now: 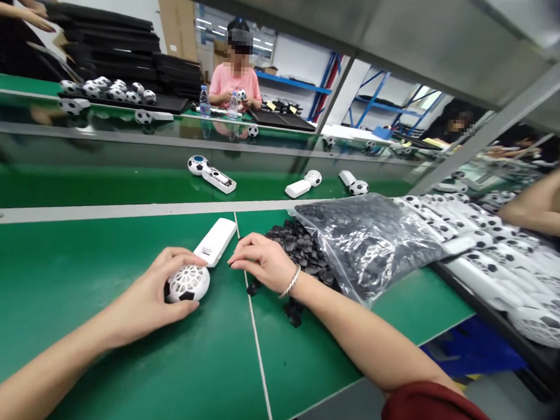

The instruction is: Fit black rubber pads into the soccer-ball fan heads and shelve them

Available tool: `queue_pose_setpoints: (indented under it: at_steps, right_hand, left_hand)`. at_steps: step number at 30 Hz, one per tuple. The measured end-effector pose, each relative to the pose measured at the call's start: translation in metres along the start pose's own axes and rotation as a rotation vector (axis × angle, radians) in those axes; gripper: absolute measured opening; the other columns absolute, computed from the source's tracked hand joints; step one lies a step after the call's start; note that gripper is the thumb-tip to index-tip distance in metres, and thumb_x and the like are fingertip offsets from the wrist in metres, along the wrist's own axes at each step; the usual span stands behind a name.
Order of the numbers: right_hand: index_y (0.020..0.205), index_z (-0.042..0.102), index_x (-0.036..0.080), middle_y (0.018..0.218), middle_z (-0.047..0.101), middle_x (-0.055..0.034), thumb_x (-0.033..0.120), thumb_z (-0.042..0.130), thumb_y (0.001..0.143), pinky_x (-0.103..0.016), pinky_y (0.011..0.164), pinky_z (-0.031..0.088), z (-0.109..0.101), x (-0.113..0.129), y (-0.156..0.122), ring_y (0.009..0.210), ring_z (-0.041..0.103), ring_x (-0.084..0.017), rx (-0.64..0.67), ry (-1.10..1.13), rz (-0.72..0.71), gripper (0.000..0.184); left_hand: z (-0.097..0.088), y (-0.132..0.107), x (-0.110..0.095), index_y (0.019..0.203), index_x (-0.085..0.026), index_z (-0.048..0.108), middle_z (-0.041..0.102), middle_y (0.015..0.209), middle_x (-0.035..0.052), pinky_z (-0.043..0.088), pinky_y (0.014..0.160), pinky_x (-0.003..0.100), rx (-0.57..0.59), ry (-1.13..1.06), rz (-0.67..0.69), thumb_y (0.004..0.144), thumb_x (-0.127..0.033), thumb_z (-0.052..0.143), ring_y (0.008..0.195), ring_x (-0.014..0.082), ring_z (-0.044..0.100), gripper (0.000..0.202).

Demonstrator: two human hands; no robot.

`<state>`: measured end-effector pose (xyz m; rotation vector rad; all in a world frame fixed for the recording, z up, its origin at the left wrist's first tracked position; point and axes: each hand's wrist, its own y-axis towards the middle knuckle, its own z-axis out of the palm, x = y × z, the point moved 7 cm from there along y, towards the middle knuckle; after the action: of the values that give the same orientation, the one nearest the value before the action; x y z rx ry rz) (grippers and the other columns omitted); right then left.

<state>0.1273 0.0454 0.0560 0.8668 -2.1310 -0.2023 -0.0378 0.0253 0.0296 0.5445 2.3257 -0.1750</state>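
My left hand (160, 291) is closed around the round, football-patterned head of a white handheld fan (217, 241). Its slotted grille faces up, and its handle lies on the green table pointing away to the right. Just right of the fan, my right hand (259, 258) pinches a small black piece (230, 265), mostly hidden by the fingertips. Beneath and behind the right wrist spreads a pile of small black pieces (301, 245), spilling from a clear plastic bag (366, 238). A few loose black pieces (294, 313) lie nearer to me.
Similar fans (216, 177) lie spaced along the green conveyor (146, 179) beyond the table's pale edge. At right, a black tray (467, 283) holds many white fans. A slanted metal post (474, 119) rises behind the bag. Co-workers sit across the line and at far right.
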Motion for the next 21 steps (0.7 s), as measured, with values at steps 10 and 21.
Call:
queue_pose_setpoints:
  at_steps: [10, 21]
  right_hand:
    - [0.084, 0.065, 0.015, 0.082, 0.067, -0.0037, 0.018, 0.059, 0.078, -0.025, 0.077, 0.048, 0.010, 0.005, 0.000, 0.080, 0.060, -0.012, 0.019, 0.096, -0.059, 0.009]
    - [0.081, 0.053, 0.016, 0.077, 0.059, -0.0007, 0.020, 0.062, 0.076, -0.024, 0.067, 0.047, 0.040, 0.017, 0.017, 0.069, 0.055, -0.010, 0.186, 0.321, -0.096, 0.011]
  left_hand:
    - [-0.003, 0.004, 0.008, 0.110, -0.025, 0.048, 0.046, 0.108, 0.0033, 0.042, 0.082, 0.036, -0.084, 0.027, -0.049, 0.067, -0.034, 0.054, 0.095, 0.0232, 0.051, 0.044]
    - [-0.003, -0.001, -0.003, 0.107, -0.022, 0.048, 0.044, 0.105, 0.0031, 0.044, 0.079, 0.033, -0.048, -0.047, -0.088, 0.059, -0.017, 0.053, 0.094, 0.0208, 0.051, 0.048]
